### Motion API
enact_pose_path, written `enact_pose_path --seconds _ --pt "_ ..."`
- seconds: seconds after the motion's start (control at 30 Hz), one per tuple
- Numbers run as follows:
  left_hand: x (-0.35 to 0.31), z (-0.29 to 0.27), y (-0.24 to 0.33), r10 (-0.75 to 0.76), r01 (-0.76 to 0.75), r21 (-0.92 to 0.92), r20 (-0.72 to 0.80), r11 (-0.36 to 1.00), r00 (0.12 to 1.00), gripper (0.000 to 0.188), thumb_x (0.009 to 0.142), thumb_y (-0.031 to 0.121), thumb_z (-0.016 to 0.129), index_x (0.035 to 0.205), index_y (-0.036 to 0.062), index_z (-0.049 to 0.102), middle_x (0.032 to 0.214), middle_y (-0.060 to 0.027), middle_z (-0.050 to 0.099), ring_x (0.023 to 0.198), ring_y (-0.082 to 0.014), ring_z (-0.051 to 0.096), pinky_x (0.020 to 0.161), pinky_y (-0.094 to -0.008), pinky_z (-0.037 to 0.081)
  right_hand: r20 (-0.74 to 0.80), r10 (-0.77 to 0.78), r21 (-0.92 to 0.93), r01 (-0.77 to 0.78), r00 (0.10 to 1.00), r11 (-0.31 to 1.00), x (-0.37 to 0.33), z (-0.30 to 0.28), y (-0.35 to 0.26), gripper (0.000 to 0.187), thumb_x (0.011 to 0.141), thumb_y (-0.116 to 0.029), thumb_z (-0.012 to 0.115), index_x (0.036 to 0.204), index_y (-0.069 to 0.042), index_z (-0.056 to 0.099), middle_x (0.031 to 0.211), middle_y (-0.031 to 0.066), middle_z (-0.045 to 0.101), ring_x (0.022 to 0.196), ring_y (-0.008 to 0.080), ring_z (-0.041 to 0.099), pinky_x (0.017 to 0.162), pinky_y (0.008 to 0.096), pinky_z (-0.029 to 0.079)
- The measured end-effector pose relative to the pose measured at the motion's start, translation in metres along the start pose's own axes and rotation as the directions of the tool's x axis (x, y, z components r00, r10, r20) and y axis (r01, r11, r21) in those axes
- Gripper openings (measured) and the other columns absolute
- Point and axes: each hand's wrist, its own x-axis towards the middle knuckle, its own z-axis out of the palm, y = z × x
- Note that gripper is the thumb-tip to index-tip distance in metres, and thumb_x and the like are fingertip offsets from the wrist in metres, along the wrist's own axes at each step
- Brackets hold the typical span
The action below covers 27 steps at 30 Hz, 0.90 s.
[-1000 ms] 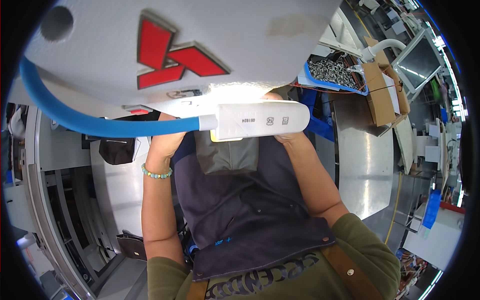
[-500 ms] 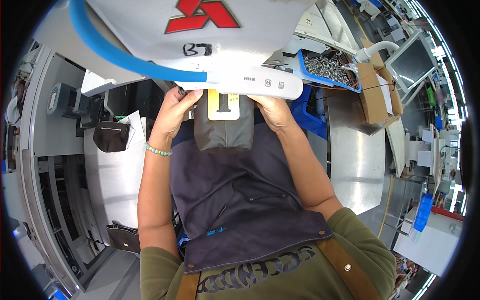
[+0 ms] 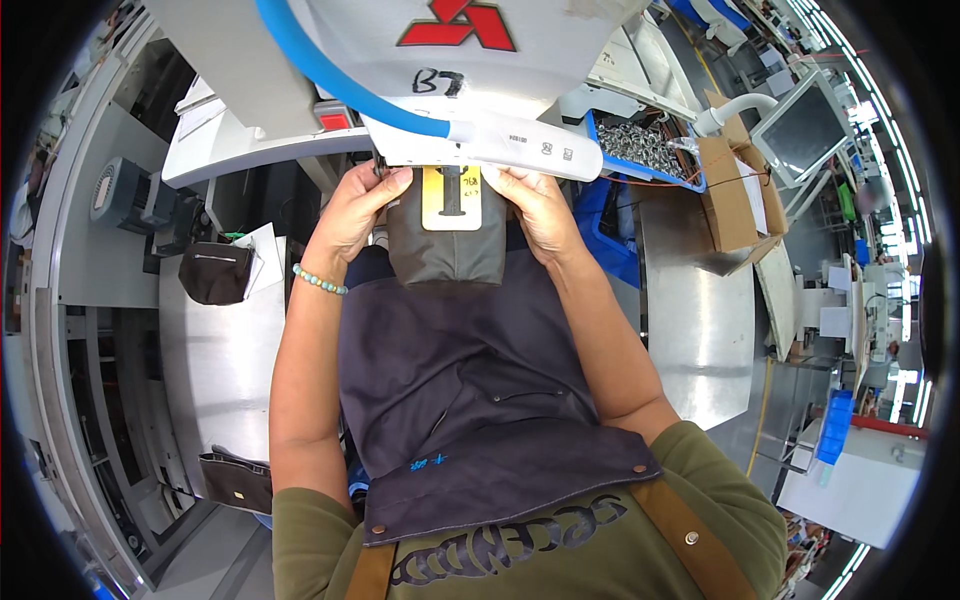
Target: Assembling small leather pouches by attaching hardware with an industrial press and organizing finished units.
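A dark grey fabric pouch point(image 3: 446, 260) sits at the head of a large white machine point(image 3: 540, 85), its upper end hidden beneath the machine's white lamp arm point(image 3: 525, 145). My left hand point(image 3: 350, 212) grips the pouch's left side, thumb on top and fingers curled around the edge. On the opposite side my right hand point(image 3: 541, 213) pinches the pouch's edge, its thumb pointing inward. Between the two hands lies a yellow plate point(image 3: 432, 200) with a black strip-shaped part down its middle. What my hidden fingertips touch underneath cannot be seen.
A blue bin of metal rings point(image 3: 640, 140) and an open cardboard box point(image 3: 728, 195) stand at the right. To the left, a black zipped pouch point(image 3: 215, 272) lies on a metal table point(image 3: 215, 370). Another dark pouch point(image 3: 237, 480) lies nearer me. A blue hose point(image 3: 335, 80) crosses the machine.
The view has shifted, so the machine's front shows farther right and a red switch has come into sight. Both hands keep their hold on the pouch, and more of their thumbs shows.
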Motion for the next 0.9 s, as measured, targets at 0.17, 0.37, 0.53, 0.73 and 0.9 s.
enact_pose_path --seconds 0.17,0.37,0.53,0.73,0.9 --pt "0.0 0.002 0.008 -0.024 0.025 -0.037 0.038 0.999 0.999 0.032 0.097 0.024 0.073 0.12 0.001 0.069 0.107 0.0037 0.069 0.092 -0.003 0.056 0.084 -0.0218 0.045 -0.023 0.018 0.01 -0.018 1.0 1.0 -0.001 0.001 0.001 0.027 0.101 -0.015 0.063 0.124 -0.002 0.068 0.12 0.0038 0.071 0.113 0.0117 0.063 0.102 0.028 0.045" --pt "0.003 -0.004 0.007 -0.048 0.047 0.018 0.057 0.999 0.997 0.022 0.097 0.025 0.073 0.107 0.0047 0.069 0.089 0.0095 0.059 0.08 -0.0019 0.046 0.074 -0.0209 0.039 -0.029 0.004 -0.013 -0.004 1.0 1.0 -0.002 0.005 -0.001 0.014 0.102 -0.017 0.062 0.106 -0.006 0.071 0.107 -0.0008 0.07 0.103 0.0084 0.062 0.097 0.027 0.045" --pt "0.002 -0.007 0.001 -0.047 0.047 0.008 0.037 0.999 0.998 0.02 0.097 0.025 0.074 0.103 0.0067 0.069 0.085 0.0105 0.055 0.077 -0.0019 0.043 0.072 -0.0203 0.037 -0.015 -0.005 -0.033 0.005 1.0 0.999 -0.003 0.007 -0.002 0.015 0.103 -0.019 0.061 0.102 -0.007 0.071 0.103 -0.0018 0.069 0.098 0.0072 0.06 0.094 0.0258 0.044" --pt "-0.028 0.008 0.004 0.243 -0.134 0.395 -0.241 0.909 0.939 0.034 0.095 0.025 0.074 0.119 0.003 0.067 0.109 -0.0031 0.066 0.1 -0.0133 0.061 0.093 -0.0271 0.046 -0.091 0.008 -0.231 -0.029 0.996 0.973 -0.007 0.004 -0.002 0.02 0.104 -0.023 0.061 0.109 -0.006 0.071 0.107 -0.0008 0.07 0.102 0.0072 0.06 0.096 0.0262 0.044" --pt "-0.093 0.071 0.043 0.591 -0.333 0.882 0.079 0.335 0.803 0.048 0.091 0.031 0.073 0.131 0.0046 0.063 0.141 -0.014 0.057 0.136 -0.0334 0.049 0.112 -0.0449 0.039 -0.199 -0.044 -0.125 0.019 0.979 0.992 -0.019 -0.027 0.003 0.032 0.104 -0.024 0.06 0.127 -0.003 0.067 0.121 0.0048 0.069 0.114 0.0119 0.062 0.101 0.029 0.045"
